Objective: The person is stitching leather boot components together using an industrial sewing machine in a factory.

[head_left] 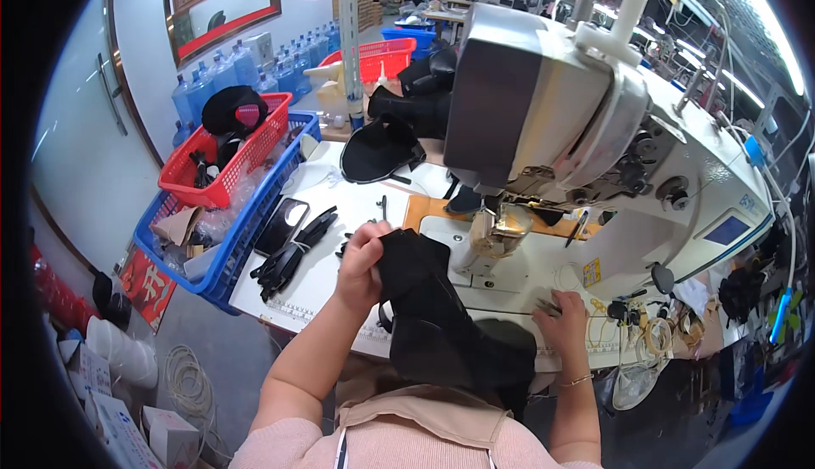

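My left hand [363, 263] is closed on the top edge of a black boot upper [429, 320]. The upper hangs over the front edge of the white sewing table [340, 295] and spreads across my lap. Low on the table to the right, my right hand [563, 320] has its fingers closed around a small metal tool [548, 307], which looks like thread snips. Just beyond both hands stands the post [491, 244] of a large white sewing machine [552, 104]. Its needle area is partly hidden behind the machine head.
A bundle of black straps [297, 252] and a black phone [282, 224] lie at left. Beside them, a red basket [272, 125] sits on a blue crate [222, 274]. Another black upper [379, 148] lies behind. Tape rolls [655, 336] are at right.
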Demonstrator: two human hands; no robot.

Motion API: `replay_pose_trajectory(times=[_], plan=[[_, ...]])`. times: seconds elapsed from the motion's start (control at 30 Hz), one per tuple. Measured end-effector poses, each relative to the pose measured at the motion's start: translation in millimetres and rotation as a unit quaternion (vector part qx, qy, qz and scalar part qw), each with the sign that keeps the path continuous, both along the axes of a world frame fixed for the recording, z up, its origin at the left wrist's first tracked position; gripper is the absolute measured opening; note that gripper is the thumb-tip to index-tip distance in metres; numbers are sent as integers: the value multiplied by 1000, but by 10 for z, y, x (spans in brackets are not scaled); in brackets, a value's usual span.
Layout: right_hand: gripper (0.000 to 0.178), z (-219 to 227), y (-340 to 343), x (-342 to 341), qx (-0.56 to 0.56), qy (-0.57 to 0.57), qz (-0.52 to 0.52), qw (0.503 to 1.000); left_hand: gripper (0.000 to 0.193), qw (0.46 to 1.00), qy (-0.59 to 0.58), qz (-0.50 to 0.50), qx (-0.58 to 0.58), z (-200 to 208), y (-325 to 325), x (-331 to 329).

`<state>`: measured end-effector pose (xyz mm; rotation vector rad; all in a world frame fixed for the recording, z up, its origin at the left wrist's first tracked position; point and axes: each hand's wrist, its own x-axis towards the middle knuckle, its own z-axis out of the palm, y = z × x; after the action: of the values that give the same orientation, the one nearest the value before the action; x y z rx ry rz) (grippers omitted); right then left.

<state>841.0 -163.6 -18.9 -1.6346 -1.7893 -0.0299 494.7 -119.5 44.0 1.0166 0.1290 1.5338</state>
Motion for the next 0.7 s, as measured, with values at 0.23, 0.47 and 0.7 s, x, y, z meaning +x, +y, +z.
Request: replay_pose_trajectory(times=[0.23,0.47,0.7], plan=[[33,785,1,-686,1,260,283,923,8,984,-27,-147,-95,-48,260,441],[33,879,-36,-1057,-121,296,401,859,10,983,135,62,-112,282,12,341],[26,1050,-93,-1437,-267,467,387,749,14,926,270,256,-65,520,-219,139]])
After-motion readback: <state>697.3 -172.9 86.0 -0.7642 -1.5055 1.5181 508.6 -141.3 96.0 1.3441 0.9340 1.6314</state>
